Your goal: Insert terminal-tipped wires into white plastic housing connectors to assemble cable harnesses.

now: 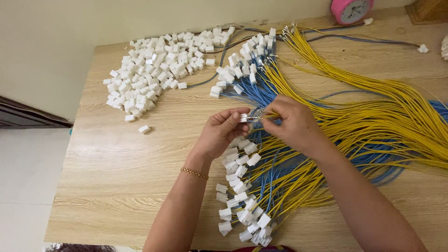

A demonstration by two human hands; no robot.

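Observation:
My left hand (223, 131) pinches a small white plastic connector (244, 117) between thumb and fingers above the middle of the wooden table (116, 172). My right hand (291, 122) grips a yellow wire (268, 116) by its metal-tipped end, right at the connector's opening. A gold bracelet sits on my left wrist. Below my hands lies a bundle of yellow and blue wires with white connectors fitted (242, 205).
A heap of loose white connectors (154, 70) covers the far left of the table. A large fan of yellow and blue wires (373, 116) spreads to the right, some with connectors (242, 65) at the far ends. A pink round clock (351, 9) stands at the back edge.

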